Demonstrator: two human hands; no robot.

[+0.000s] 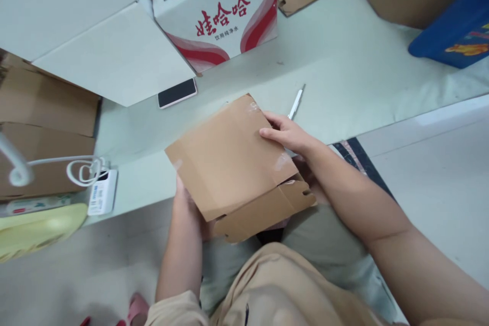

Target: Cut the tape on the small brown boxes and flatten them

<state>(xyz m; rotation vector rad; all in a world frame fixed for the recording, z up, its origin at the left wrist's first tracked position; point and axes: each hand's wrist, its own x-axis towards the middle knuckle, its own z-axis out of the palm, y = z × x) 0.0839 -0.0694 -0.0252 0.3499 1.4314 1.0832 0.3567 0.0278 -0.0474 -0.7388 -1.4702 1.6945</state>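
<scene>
A brown cardboard box (229, 153) is held above my lap at the table's front edge, tilted, with a notched flap (263, 211) hanging out on the side nearest me. Bits of clear tape show near its corners. My right hand (282, 131) grips the box's right edge, thumb on top and fingers over the far side. At the left edge, my left hand (185, 196) supports it from the side and below; most of its fingers are hidden by the cardboard. Just beyond my right hand, a slim utility knife (297, 102) lies on the table.
White cartons, one with red lettering (225, 20), stand at the back. A phone (178, 93) lies before them. At left are a power bank (102, 192) with a coiled cable, a yellow tray (46, 226) and brown boxes (46, 107). A blue container (454, 30) stands at right.
</scene>
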